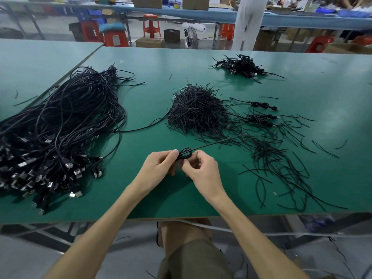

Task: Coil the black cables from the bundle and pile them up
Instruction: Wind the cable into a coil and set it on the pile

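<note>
Both hands meet over the near middle of the counter (181,200), bare forearms coming in from the bottom edge. Left hand (161,165) and right hand (200,171) each pinch the same small black coil (184,154), fingers curled round it. The coil is a few tight loops, held just above the green top between the two sets of fingertips. Its tail (213,144) runs out up-right, fairly straight, toward the tie heap (198,113) mid-counter (the end gets lost among loose strands, can't tell where it stops). Bundle (60,125) sits on the left: a big mass of long uncoiled black cables, USB plugs with metal shells crowded at the near-left edge, loops fanning toward the far side. One strand leads off it to the right, toward the tie heap. Pile (242,67) of coiled cables lies at the far right of the counter, well apart from the hands. Two single coils (261,105) lie flat between pile and hands, just right of the heap, one behind the other. Loose ties (281,168) are scattered over the right half, thinning toward the near edge; a few black strands lie on the floor below. A second counter (40,57) abuts on the far left. Beyond: red stools (152,26), a floor fan (192,38), cardboard boxes, and a person (248,23) in pale clothes standing at a long blue counter. The wearer's knee shows under the near edge.
</note>
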